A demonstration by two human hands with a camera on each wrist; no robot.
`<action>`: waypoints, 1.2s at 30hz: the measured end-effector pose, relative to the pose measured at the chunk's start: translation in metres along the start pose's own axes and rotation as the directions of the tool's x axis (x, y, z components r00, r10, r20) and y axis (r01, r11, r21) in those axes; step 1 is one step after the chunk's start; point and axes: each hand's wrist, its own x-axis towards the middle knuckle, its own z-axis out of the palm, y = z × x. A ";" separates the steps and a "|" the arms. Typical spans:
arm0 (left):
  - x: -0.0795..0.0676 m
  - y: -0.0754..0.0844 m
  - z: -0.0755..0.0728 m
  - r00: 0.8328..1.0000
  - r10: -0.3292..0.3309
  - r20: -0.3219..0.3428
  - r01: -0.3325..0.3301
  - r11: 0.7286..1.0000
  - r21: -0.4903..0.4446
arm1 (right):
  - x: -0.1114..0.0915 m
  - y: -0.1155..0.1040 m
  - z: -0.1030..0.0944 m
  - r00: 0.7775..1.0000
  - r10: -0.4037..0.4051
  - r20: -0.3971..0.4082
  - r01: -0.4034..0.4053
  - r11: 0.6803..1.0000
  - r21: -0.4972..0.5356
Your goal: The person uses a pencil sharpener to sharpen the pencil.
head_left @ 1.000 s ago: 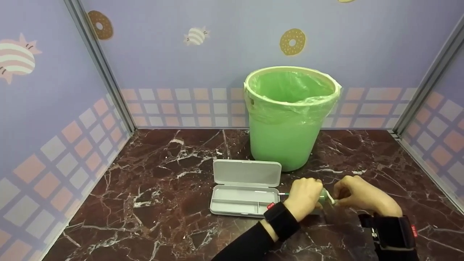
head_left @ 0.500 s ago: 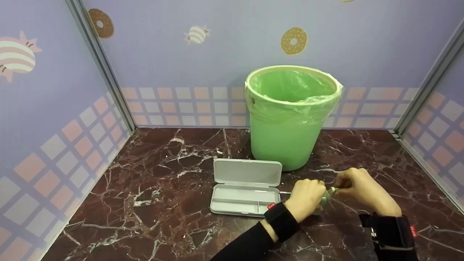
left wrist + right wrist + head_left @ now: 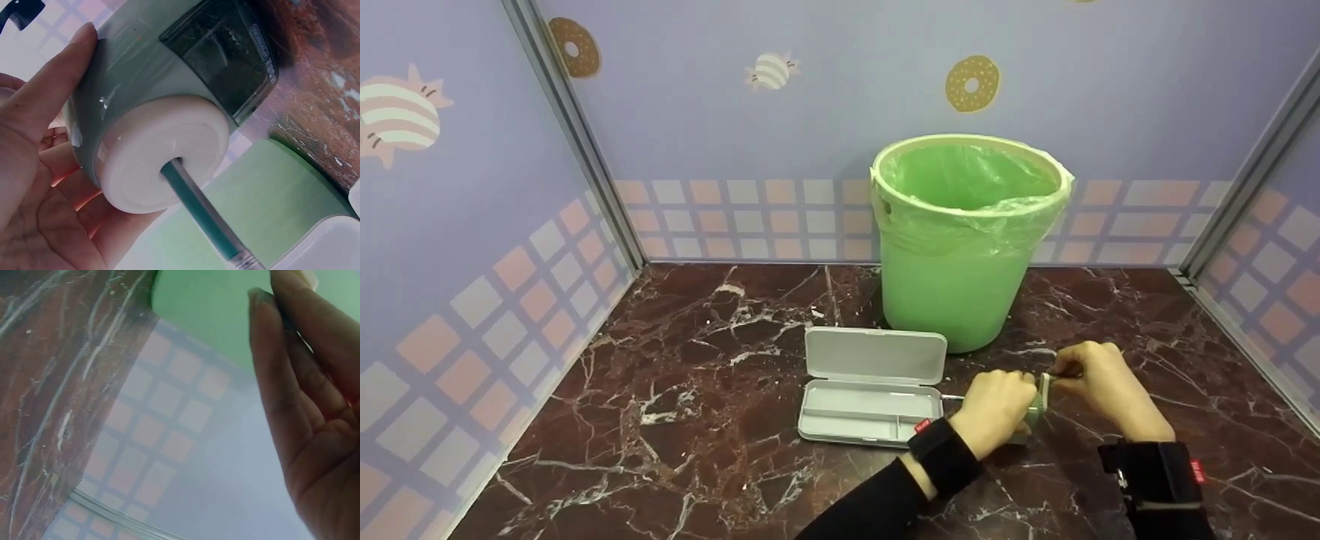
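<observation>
My left hand (image 3: 996, 409) grips a green crank pencil sharpener (image 3: 132, 73) with a dark see-through drawer, keeping it on its side on the table. A teal-and-silver striped pencil (image 3: 205, 211) is in the hole of its pale round front, the metal-banded end pointing out. On the sharpener's right end is a pale crank arm (image 3: 1045, 390). The fingertips of my right hand (image 3: 1114, 394) pinch its knob, which is mostly hidden by the fingers. Left of the sharpener lies a grey pencil case (image 3: 840, 436) with its lid raised, the pencil reaching toward its right edge.
A green bin (image 3: 952, 292) lined with a clear bag stands behind the pencil case and the hands. Patterned panels (image 3: 697, 112) enclose the back and sides of the dark red marbled table (image 3: 660, 457).
The crank arm has turned from pointing downward to upright, my right hand moving round and up with it. My left hand and the sharpener stay nearly in place.
</observation>
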 end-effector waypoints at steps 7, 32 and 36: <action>-0.001 -0.001 0.000 1.000 0.010 0.007 -0.010 1.000 -0.008 | 0.006 0.011 0.023 0.998 0.005 -0.059 -0.007 0.999 -0.032; -0.004 -0.002 0.004 0.998 0.028 -0.050 -0.027 1.000 0.010 | -0.001 0.021 0.036 0.991 0.032 0.132 -0.033 0.999 0.011; -0.005 -0.001 0.004 0.999 0.016 -0.038 -0.015 1.000 0.021 | -0.002 0.022 0.038 0.967 0.052 0.251 -0.060 0.998 0.022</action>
